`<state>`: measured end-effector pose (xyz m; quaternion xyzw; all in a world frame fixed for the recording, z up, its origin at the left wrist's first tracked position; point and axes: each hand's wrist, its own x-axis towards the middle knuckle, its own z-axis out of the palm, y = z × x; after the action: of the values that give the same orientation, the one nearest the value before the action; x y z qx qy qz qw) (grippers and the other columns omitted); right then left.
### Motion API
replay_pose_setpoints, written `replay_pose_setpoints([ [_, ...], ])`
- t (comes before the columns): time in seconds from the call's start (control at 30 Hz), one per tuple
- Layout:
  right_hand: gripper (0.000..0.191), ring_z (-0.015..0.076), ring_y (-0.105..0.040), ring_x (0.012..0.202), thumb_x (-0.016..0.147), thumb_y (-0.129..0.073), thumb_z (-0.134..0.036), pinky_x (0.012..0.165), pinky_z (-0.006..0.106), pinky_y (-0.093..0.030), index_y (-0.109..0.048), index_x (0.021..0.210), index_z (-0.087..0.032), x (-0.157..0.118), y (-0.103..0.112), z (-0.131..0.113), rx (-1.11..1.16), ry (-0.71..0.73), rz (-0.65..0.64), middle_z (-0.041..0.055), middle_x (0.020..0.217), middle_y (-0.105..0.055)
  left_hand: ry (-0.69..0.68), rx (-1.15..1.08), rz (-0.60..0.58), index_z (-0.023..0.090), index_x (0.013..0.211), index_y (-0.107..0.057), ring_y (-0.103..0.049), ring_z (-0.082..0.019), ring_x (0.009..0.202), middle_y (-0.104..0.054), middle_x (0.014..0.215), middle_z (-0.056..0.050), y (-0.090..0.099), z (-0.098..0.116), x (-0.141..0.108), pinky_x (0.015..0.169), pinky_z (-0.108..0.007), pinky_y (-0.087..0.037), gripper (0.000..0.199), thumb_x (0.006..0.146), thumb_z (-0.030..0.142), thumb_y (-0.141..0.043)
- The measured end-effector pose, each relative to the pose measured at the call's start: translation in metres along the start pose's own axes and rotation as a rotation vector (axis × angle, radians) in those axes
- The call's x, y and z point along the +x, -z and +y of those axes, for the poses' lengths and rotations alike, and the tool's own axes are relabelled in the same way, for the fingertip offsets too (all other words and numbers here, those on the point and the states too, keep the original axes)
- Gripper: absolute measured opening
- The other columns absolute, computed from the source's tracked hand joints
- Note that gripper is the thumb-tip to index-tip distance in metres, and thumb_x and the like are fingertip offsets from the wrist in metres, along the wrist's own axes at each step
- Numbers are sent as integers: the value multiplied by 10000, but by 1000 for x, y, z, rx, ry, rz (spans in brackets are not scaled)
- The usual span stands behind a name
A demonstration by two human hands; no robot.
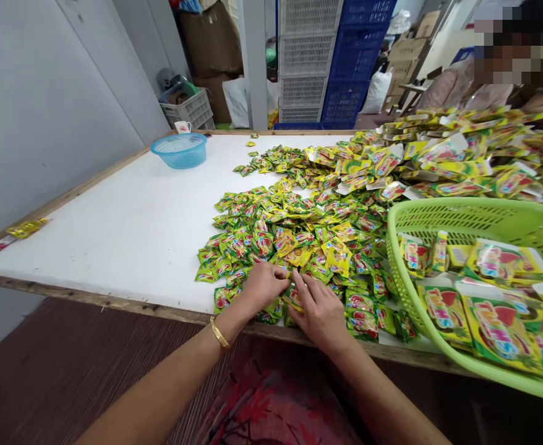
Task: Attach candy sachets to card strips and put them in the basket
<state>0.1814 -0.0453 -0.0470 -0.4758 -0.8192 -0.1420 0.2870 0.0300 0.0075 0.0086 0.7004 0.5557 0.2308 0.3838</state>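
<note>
My left hand (265, 288) is closed at the front edge of the pile, thumb and fingers pinched together. What sits in that pinch is too small and covered to make out. Close beside it, my right hand (320, 310) curls its thumb and fingers round a small green and yellow packet (294, 298), partly hidden by the fingers. Many like it, small shiny wrapped packets (248, 241) with red fruit pictures, lie heaped under and beyond both hands. A few yellower packets (337, 254) lie on top of the heap.
The white table (114, 228) has a wooden rim. At right stands a green basket (394, 262) holding printed boxes (494, 327); behind it, flattened yellow boxes (466, 164) are piled. A blue basket (183, 154) stands far left. Stacked crates (306, 59) and a person (540, 93) are beyond.
</note>
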Motion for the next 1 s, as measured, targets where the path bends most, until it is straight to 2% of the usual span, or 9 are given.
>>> replay_pose_setpoints([
  [0.1,627,238,-548,999,873,-489,-344,829,366,-449,-291,1421,-113,1,0,0,30,-5,-11,131,1122,-603,22,-60,-194,175,468,-440,-382,-88,379,-310,405,66,14,5,-9,449,-207,-252,229,696,200,-448],
  [0.17,627,232,-549,990,871,-497,-341,834,360,-449,-293,1419,-113,1,1,0,41,4,-6,126,1114,-608,54,-45,-266,177,593,-575,-458,-111,354,-397,406,62,21,7,-17,433,-205,-299,213,725,213,-412],
  [0.3,618,230,-556,966,872,-503,-330,823,356,-453,-298,1416,-120,1,0,0,30,40,3,118,1105,-614,42,-23,-264,176,645,-629,-478,-108,321,-427,391,56,18,9,-28,388,-192,-294,256,724,172,-386],
  [0.5,630,235,-565,965,892,-458,-351,815,356,-458,-250,1443,-127,0,-2,2,0,27,31,132,1095,-614,99,-232,-332,173,492,-474,-458,-98,287,-302,316,78,3,10,-23,331,-165,-249,195,645,119,-366],
  [0.67,671,235,-568,955,883,-475,-342,804,363,-474,-205,1456,-119,0,-1,4,32,42,40,135,1099,-611,134,-314,-379,130,661,-622,-486,-93,301,-378,333,71,-3,7,-24,338,-145,-268,226,682,143,-398],
  [0.8,682,235,-567,979,883,-473,-326,806,364,-488,-178,1461,-119,-1,-3,2,59,24,58,144,1127,-598,101,-339,-371,115,745,-666,-509,-90,320,-490,410,40,-9,9,-27,344,-148,-286,231,709,179,-447],
  [0.9,698,235,-573,976,876,-483,-332,799,357,-494,-168,1463,-123,1,1,1,59,9,63,144,1117,-602,78,-366,-394,111,827,-688,-526,-100,341,-551,474,14,0,13,-24,346,-166,-313,269,748,217,-453],
  [0.93,700,231,-580,957,873,-488,-339,792,351,-496,-173,1461,-127,2,6,3,46,-13,71,140,1102,-608,66,-377,-352,116,881,-689,-540,-104,362,-588,522,0,6,14,-20,361,-179,-340,294,775,245,-446],
  [1.0,699,229,-593,914,864,-503,-360,778,343,-497,-203,1453,-132,6,25,16,-26,-94,121,137,1070,-617,20,-326,-153,133,991,-674,-586,-115,457,-657,661,-31,19,14,-4,445,-210,-419,331,823,286,-434],
])
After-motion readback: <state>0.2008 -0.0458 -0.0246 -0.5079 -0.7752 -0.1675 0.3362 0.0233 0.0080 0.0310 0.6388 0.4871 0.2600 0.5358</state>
